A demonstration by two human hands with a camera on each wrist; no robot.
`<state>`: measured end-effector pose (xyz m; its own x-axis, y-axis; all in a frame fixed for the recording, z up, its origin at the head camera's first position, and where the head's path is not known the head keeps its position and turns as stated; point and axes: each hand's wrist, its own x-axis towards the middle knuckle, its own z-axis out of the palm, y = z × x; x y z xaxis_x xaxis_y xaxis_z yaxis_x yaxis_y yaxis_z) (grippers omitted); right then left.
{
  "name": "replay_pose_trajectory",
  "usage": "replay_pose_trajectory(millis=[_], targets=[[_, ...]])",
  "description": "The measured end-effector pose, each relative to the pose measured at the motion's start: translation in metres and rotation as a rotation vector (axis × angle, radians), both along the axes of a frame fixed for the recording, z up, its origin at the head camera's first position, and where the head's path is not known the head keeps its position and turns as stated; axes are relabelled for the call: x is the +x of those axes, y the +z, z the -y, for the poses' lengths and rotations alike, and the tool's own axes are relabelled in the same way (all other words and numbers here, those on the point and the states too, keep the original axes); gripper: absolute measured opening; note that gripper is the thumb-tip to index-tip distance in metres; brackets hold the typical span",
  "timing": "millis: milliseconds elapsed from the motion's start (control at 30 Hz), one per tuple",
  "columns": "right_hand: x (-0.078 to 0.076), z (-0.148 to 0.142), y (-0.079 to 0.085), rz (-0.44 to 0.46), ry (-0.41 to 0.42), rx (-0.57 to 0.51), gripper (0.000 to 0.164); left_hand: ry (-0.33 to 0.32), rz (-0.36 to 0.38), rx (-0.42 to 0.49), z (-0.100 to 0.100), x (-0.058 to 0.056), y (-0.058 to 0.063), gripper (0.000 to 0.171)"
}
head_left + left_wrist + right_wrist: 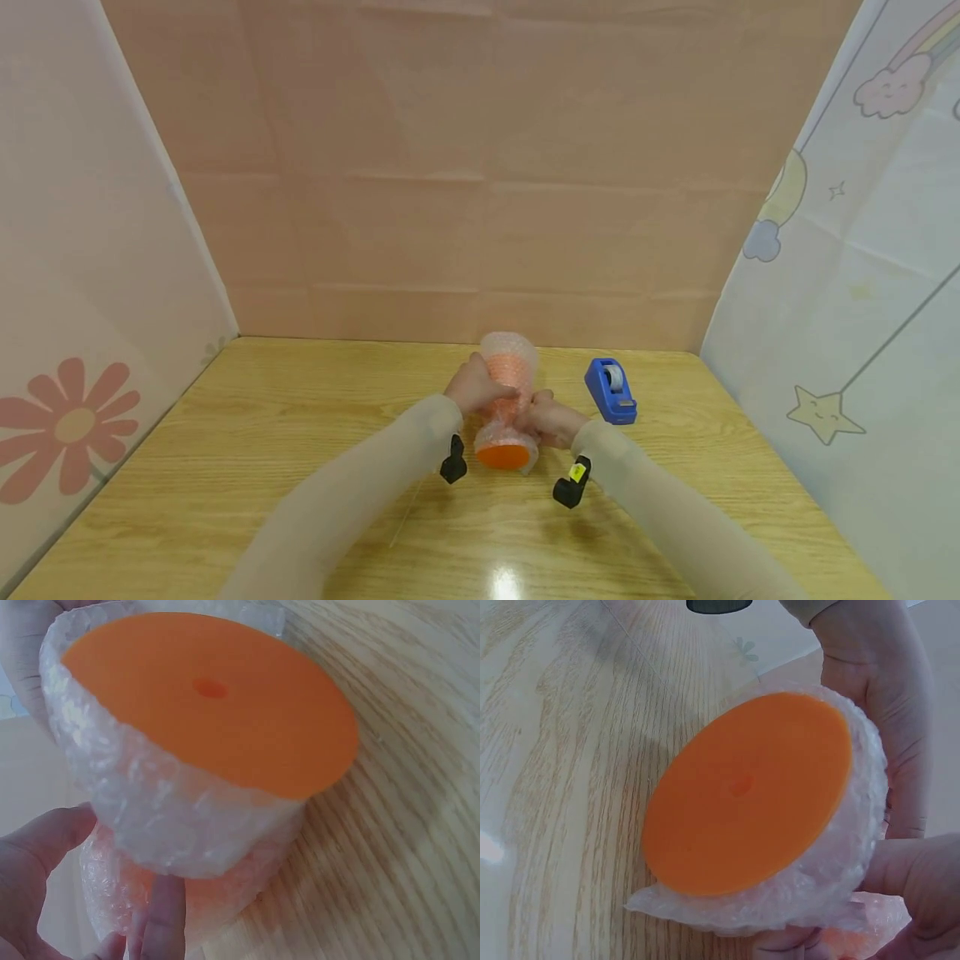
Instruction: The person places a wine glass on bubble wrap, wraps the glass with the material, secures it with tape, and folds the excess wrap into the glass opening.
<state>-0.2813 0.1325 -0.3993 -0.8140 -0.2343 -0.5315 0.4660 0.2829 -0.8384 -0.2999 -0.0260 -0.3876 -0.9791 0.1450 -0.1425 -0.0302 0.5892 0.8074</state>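
Note:
An orange object with a flat round base (742, 795), wrapped in bubble wrap (150, 802), lies on its side on the table. Its base faces me, and the wrap narrows at a waist behind it. From the left, my left hand (474, 386) holds the wrapped body, thumb and fingers about it. On the other side, my right hand (553, 419) grips the wrap near the waist, its fingers partly hidden. A loose corner of bubble wrap sticks out below the base in the right wrist view. The wrap hides the object's exact kind.
A blue tape dispenser (611, 390) with a roll of clear tape stands to the right of the wrapped object. The wooden table (300, 417) meets a brown backdrop (480, 208) behind and printed side sheets at left and right.

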Motion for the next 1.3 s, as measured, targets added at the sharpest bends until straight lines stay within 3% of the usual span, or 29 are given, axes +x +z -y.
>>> replay_pose_trajectory(millis=[400,633,767,1000,1300], targets=[[0.0,0.001,0.001,-0.039,0.022,0.057,0.071,0.003,0.08,0.249,0.008,0.0,-0.013,0.078],[0.002,0.001,0.001,-0.069,0.029,0.069,0.073,0.001,0.156,0.33,0.014,0.001,-0.016,0.075],[0.001,-0.003,0.0,-0.06,0.073,-0.034,0.069,-0.005,0.195,0.357,0.017,-0.001,-0.018,0.074],[-0.003,-0.018,-0.001,0.008,0.132,-0.228,0.04,0.011,0.239,0.378,0.019,-0.001,-0.016,0.074],[-0.008,-0.029,-0.011,-0.008,0.178,-0.301,0.059,0.021,0.251,0.37,0.021,0.0,-0.013,0.075]])
